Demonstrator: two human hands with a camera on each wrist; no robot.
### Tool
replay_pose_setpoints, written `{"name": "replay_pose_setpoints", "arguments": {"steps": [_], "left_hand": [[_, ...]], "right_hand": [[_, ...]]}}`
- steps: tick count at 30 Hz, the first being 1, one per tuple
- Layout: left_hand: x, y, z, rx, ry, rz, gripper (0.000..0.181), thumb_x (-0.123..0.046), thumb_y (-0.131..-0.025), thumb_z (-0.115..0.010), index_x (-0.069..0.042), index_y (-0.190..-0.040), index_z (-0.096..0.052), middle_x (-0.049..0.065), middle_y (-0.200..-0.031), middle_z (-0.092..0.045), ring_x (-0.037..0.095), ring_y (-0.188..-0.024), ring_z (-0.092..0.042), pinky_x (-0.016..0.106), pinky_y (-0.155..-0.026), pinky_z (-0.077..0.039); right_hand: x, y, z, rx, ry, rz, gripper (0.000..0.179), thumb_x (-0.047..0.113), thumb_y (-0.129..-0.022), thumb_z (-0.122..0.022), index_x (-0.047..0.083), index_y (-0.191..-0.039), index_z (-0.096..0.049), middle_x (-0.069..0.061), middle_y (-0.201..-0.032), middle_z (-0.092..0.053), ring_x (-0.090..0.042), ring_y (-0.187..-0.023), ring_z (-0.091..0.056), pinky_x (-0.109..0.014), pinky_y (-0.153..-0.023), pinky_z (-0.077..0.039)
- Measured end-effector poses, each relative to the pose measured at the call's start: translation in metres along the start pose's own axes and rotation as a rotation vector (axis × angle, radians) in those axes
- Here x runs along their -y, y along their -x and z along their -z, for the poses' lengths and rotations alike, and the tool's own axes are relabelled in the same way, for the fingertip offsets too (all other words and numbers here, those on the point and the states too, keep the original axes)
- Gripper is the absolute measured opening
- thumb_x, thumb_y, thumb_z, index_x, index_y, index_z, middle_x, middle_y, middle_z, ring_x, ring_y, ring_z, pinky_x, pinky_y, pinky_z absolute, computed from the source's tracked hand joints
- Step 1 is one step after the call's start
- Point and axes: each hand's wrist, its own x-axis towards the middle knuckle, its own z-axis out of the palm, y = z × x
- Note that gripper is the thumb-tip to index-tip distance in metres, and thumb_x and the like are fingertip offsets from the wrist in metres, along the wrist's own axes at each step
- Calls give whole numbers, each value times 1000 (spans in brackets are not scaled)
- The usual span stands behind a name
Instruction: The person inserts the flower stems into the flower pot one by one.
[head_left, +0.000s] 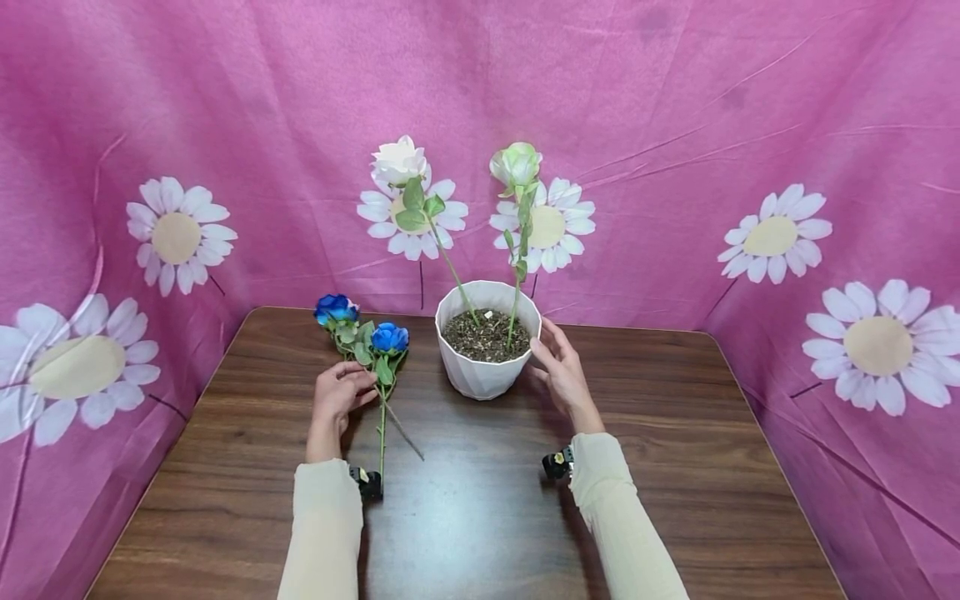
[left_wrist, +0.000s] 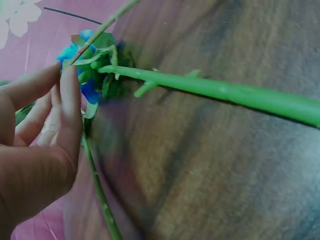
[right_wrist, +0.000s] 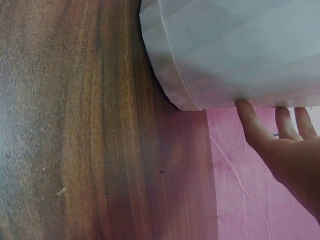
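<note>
Left grip (head_left: 343, 393) pinches a stem (left_wrist: 108, 24), blue roses (head_left: 390, 337) just beyond; right grip (head_left: 564, 373), uncurled, touches the pot (head_left: 480, 379), apparently steadying it.

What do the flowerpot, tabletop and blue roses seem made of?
Flowerpot: probably satin plastic; smooth, moulded-looking facets. Tabletop: wood or laminate, semi-gloss; brown grain, bright glare. Blue roses: likely artificial, perhaps fabric petals; the evenly green stem looks plastic.
</note>
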Motion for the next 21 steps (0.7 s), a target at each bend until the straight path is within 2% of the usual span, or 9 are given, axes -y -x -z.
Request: {"name": "replay_pose_setpoints", "arguments": {"steps": [3,6,9,13,21], "left_hand": [[-4,1,-3,-13,78,-55,23,14,-92,-64,4,-108,-51,6,-85,-71,15,-80,-72,32,-74,-63],[-9,2,-6,-28,134,-106,24,14,-93,-62,6,-111,-49,7,-86,-71,16,-81,-73,35,-76,-63],[-15,3,-11,-61,208,-148,23,17,-91,-60,9,-109,-49,6,-80,-70,17,-75,-73,35,-74,-63],[-23,5,-15,-82,307,-210,20,22,-89,-59,5,-100,-55,6,-74,-67,19,-68,-72,37,-71,-63],[-40,12,-26,-89,312,-305,27,24,-86,-64,3,-103,-61,3,-77,-61,16,-70,-73,34,-66,-63]], "right_hand": [[0,0,0,-2,3,1,57,6,-106,-49,4,-158,-28,-20,-162,-27,-37,-144,-31,-70,-110,-32],[-1,0,0,-2,-6,0,56,6,-106,-49,4,-158,-28,-20,-162,-27,-37,-145,-30,-71,-111,-30],[-1,0,0,-4,-14,-1,56,6,-106,-49,5,-158,-28,-21,-161,-27,-37,-145,-29,-72,-111,-29],[-1,0,-1,-6,-19,5,56,7,-106,-50,5,-158,-29,-22,-161,-28,-37,-145,-30,-72,-111,-29],[-1,0,1,1,-4,-1,56,6,-106,-49,5,-158,-28,-19,-161,-29,-36,-144,-32,-70,-111,-32]]}}
